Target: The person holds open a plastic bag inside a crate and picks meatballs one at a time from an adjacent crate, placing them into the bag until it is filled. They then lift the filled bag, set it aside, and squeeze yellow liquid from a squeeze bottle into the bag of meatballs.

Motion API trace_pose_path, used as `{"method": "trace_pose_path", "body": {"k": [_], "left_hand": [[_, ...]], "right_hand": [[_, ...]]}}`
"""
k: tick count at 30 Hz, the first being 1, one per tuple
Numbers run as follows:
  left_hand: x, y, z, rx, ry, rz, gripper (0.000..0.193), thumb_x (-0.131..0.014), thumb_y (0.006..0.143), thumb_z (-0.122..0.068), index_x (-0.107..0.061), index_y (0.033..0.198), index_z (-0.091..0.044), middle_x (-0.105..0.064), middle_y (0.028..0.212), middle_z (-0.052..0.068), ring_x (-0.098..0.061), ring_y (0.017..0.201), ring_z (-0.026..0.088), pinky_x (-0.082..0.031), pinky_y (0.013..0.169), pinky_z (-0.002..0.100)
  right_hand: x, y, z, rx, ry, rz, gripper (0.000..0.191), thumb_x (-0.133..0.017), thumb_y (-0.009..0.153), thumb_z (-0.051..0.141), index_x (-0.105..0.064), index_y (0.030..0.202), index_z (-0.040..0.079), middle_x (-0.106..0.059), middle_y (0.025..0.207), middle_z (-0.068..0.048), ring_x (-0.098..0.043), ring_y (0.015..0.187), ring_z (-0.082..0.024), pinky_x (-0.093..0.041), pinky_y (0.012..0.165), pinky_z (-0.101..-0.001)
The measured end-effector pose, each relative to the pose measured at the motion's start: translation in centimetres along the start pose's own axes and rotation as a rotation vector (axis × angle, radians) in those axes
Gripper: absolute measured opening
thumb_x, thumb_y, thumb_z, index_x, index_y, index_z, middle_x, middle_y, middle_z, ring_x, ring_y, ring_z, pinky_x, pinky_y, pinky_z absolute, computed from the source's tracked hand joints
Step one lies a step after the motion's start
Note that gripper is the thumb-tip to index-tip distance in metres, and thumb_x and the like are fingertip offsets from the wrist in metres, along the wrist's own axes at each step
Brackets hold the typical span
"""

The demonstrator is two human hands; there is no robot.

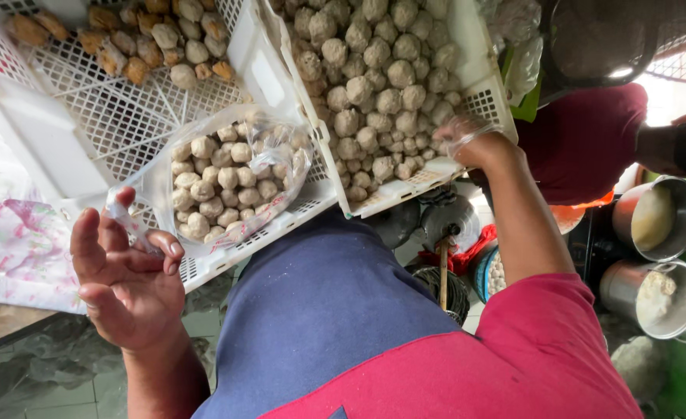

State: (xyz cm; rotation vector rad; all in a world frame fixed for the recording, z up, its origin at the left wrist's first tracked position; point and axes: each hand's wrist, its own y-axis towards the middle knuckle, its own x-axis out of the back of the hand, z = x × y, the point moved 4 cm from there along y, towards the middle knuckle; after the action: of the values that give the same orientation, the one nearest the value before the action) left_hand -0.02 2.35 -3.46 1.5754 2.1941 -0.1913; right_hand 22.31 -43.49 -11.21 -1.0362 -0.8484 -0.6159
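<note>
Meatballs [226, 182] filled a clear bag [277, 167] resting in the white crate [64, 147]; left hand [126, 279] pinched its mouth open, while gloved right hand [467, 140] closed on loose ones.

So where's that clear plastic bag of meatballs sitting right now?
The clear bag of meatballs lies in the left white crate, near its front edge, just above the left hand, which pinches the bag's corner.

Left hand [129, 283] pinching, right hand [467, 140] outstretched.
</note>
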Motion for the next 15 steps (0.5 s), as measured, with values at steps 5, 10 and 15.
{"method": "trace_pose_path", "body": {"k": [5, 10, 15], "left_hand": [[-0.2, 0.2, 0.3, 0.008, -0.038, -0.002, 0.075, -0.06, 0.107, -0.066, -0.042, 0.16, -0.016, -0.046, 0.154, 0.021, -0.064, 0.085, 0.022, -0.048, 0.067, 0.023], [0.2, 0.9, 0.7, 0.013, -0.107, 0.008, 0.077, -0.065, 0.103, -0.062, -0.041, 0.16, -0.016, -0.046, 0.161, 0.021, -0.066, 0.087, 0.022, -0.047, 0.066, 0.024], [0.0, 1.6, 0.3, 0.04, -0.16, 0.055, 0.078, -0.068, 0.102, -0.058, -0.039, 0.16, -0.014, -0.041, 0.163, 0.02, -0.066, 0.092, 0.021, -0.044, 0.07, 0.024]], "right_hand": [[-3.9, 3.1, -1.0, -0.177, -0.173, 0.248, 0.037, -0.06, 0.081, 0.008, -0.074, 0.115, 0.005, -0.067, 0.126, -0.019, -0.066, 0.113, -0.038, -0.054, 0.092, -0.0459], [-3.8, 3.3, 0.2, -0.252, -0.22, 0.452, 0.036, -0.059, 0.089, 0.018, -0.075, 0.119, 0.005, -0.072, 0.128, -0.019, -0.071, 0.114, -0.037, -0.056, 0.096, -0.0462], [1.5, 1.8, 7.6, -0.1, 0.099, 0.2, 0.039, -0.067, 0.091, 0.041, -0.07, 0.118, 0.013, -0.072, 0.12, -0.016, -0.068, 0.108, -0.036, -0.053, 0.092, -0.0479]]}}
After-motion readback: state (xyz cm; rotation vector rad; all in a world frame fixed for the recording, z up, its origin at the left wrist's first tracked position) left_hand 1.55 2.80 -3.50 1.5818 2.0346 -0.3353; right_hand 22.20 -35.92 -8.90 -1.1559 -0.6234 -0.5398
